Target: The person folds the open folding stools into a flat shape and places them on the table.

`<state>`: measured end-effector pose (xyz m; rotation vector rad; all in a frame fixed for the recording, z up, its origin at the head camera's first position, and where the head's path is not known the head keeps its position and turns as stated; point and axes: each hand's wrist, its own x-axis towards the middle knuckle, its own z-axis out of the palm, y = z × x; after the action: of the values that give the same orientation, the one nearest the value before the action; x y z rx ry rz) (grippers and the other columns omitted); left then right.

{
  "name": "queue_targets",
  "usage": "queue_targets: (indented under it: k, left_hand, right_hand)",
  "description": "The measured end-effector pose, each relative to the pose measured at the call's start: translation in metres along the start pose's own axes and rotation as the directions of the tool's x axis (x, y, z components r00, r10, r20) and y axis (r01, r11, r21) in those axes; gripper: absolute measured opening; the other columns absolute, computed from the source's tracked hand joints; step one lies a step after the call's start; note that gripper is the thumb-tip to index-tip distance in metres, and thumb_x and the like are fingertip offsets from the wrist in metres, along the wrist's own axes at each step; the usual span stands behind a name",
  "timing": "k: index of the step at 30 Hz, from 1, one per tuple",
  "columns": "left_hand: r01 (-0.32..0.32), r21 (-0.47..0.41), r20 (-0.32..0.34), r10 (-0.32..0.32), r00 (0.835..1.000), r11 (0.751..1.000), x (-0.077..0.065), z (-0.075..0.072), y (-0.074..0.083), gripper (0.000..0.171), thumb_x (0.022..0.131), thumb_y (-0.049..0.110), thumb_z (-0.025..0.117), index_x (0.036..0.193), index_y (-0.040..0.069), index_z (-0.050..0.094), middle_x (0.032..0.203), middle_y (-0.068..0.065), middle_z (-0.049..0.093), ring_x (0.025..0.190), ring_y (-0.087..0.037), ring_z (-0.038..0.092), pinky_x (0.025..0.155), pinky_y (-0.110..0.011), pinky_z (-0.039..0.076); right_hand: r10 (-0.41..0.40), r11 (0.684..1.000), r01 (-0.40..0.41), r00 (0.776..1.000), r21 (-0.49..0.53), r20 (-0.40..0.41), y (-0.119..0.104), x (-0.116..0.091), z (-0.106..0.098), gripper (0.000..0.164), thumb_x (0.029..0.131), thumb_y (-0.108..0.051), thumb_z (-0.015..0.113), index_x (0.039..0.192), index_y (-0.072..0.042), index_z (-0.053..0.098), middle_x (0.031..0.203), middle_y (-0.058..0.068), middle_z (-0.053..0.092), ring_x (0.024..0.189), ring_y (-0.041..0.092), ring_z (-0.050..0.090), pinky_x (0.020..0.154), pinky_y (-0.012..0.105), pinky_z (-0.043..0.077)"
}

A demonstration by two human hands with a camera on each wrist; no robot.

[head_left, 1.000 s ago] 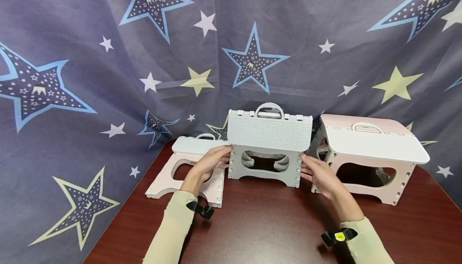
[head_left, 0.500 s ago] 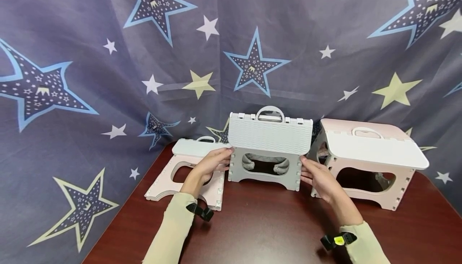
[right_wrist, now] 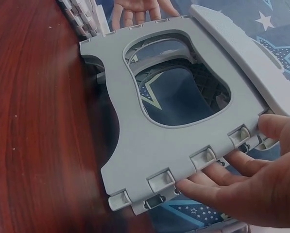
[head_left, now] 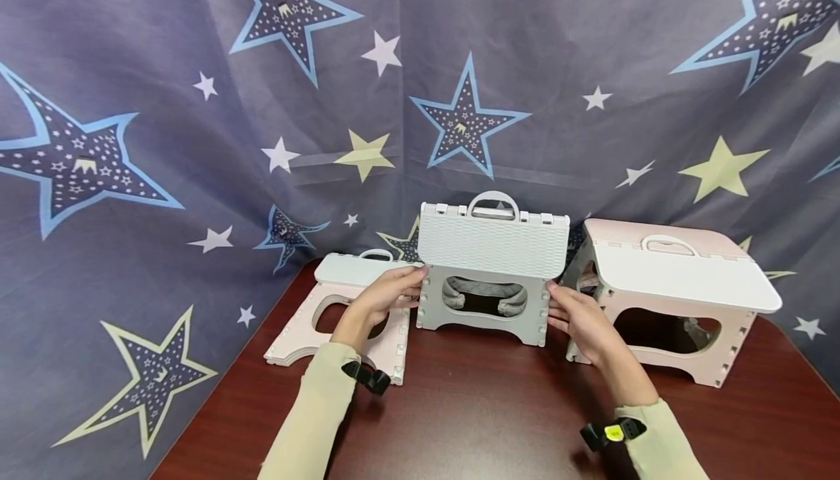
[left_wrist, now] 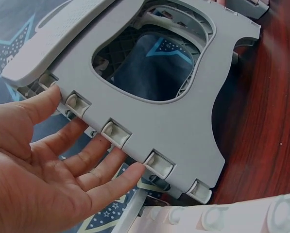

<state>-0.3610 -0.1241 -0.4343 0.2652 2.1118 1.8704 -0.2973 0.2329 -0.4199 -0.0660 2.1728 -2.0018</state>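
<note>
A grey folding step stool point(head_left: 482, 301) stands unfolded on the table. Its pale ribbed top point(head_left: 494, 243) is tipped toward me, and an arched carry handle point(head_left: 494, 199) rises behind. My left hand point(head_left: 387, 294) touches its left side. In the left wrist view, the thumb meets the corner under the top, and the fairly straight fingers point(left_wrist: 93, 162) lie along the hinged edge. On the opposite side, my right hand point(head_left: 582, 319) has its thumb near the top and its extended fingertips point(right_wrist: 203, 187) against the edge hinges.
A pink and white folding stool point(head_left: 344, 312) lies folded nearly flat at the left. Another pink and white stool point(head_left: 682, 297) stands unfolded at the right. A starry curtain point(head_left: 302, 115) hangs behind the dark red wooden table point(head_left: 472, 407).
The hands and the grey stool keep their places against each other. The whole head view has shifted slightly downward in the picture, then a little to the right.
</note>
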Motion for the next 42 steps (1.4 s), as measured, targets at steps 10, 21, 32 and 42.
queue_targets:
  k: [10,21,32,42]
  left_hand:
    - [0.011,-0.019,-0.006,-0.011,1.0,1.0,0.009,-0.001,-0.001,0.051,0.108,0.03,0.051,0.15,0.002,0.047,0.137,-0.019,0.057,0.12,-0.031,0.059,0.109,-0.047,0.051]
    - [0.007,-0.032,-0.05,-0.009,0.999,0.999,0.016,0.005,-0.004,0.053,0.107,0.034,0.053,0.146,-0.001,0.051,0.134,-0.022,0.062,0.119,-0.029,0.063,0.111,-0.05,0.048]
    - [0.001,-0.023,-0.058,-0.002,0.998,1.0,0.018,0.005,-0.005,0.052,0.107,0.035,0.053,0.145,-0.001,0.052,0.138,-0.024,0.06,0.126,-0.033,0.061,0.112,-0.052,0.046]
    - [-0.008,-0.042,-0.07,0.006,0.998,0.999,0.016,0.007,-0.003,0.054,0.107,0.034,0.053,0.146,-0.002,0.05,0.142,-0.027,0.056,0.131,-0.038,0.057,0.115,-0.054,0.043]
  right_hand:
    - [0.036,0.999,-0.036,0.999,0.002,-0.026,-0.002,0.008,0.004,0.075,0.11,-0.042,0.04,0.156,0.013,0.019,0.144,0.025,0.04,0.118,0.017,0.054,0.11,0.034,0.046]
    - [0.06,0.997,-0.057,0.996,0.049,-0.068,-0.002,0.013,0.008,0.076,0.111,-0.042,0.037,0.157,0.012,0.013,0.155,0.033,0.028,0.136,0.034,0.041,0.124,0.05,0.028]
    - [-0.02,0.999,0.022,0.998,0.04,-0.052,0.009,0.018,0.0,0.096,0.101,-0.058,0.051,0.156,0.014,0.017,0.144,0.028,0.041,0.125,0.025,0.049,0.119,0.045,0.038]
    - [0.035,0.999,-0.035,0.996,0.001,-0.087,0.002,0.018,0.006,0.073,0.11,-0.043,0.038,0.157,0.01,0.021,0.142,0.021,0.043,0.118,0.015,0.05,0.12,0.044,0.035]
